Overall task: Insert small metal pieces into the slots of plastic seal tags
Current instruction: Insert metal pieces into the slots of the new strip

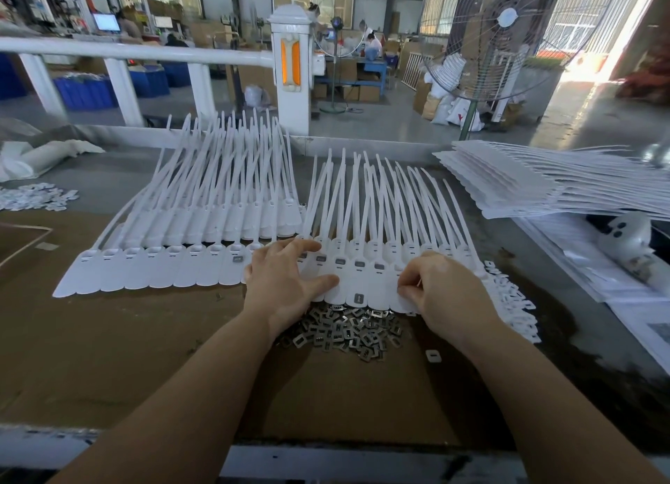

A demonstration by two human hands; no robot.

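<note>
Two fanned rows of white plastic seal tags lie on the brown cardboard, a left row [163, 270] and a right row [366, 262]. Several tags in the right row carry a grey metal piece [359, 264] in the slot. One metal piece [357, 298] lies loose on a tag's flat end. A pile of small metal pieces [348, 333] sits just below the right row. My left hand [286, 280] rests flat on the tags, fingers spread. My right hand [440, 288] has its fingers curled, pinching at the right row's tags; whether it holds a metal piece is hidden.
A stack of white tag sheets [525, 183] lies at the back right, above papers [598, 284] and a white lump [625, 237]. Small white plastic bits lie at the right [515, 302] and far left [32, 195]. A white railing [145, 54] and fan [504, 41] stand behind the table.
</note>
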